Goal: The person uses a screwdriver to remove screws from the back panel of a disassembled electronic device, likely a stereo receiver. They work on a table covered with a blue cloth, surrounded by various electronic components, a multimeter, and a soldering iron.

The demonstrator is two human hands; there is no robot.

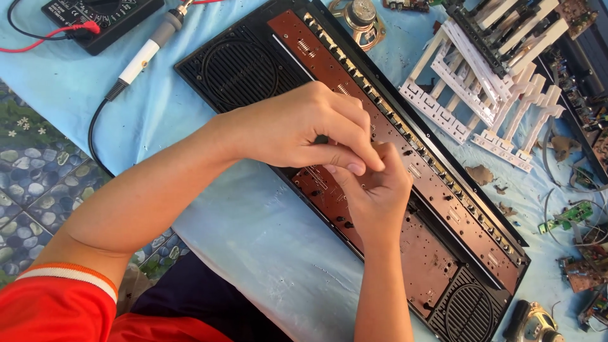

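Note:
An opened electronic keyboard case [209, 47], black with round speaker grilles at both ends, lies diagonally on a light blue cloth. A long brown circuit board [437, 190] fills its middle. My left hand [297, 130] and my right hand [375, 193] meet just above the board's middle. The left thumb and fingers are pinched together against the curled fingertips of the right hand. Whether a small part sits between the fingertips is hidden.
White key strips [481, 95] lie stacked at the upper right beside a black frame. A soldering iron [142, 57] and a black multimeter [101, 16] with a red lead sit at the upper left. A loose speaker [361, 19], small green boards [567, 215] and wires lie around.

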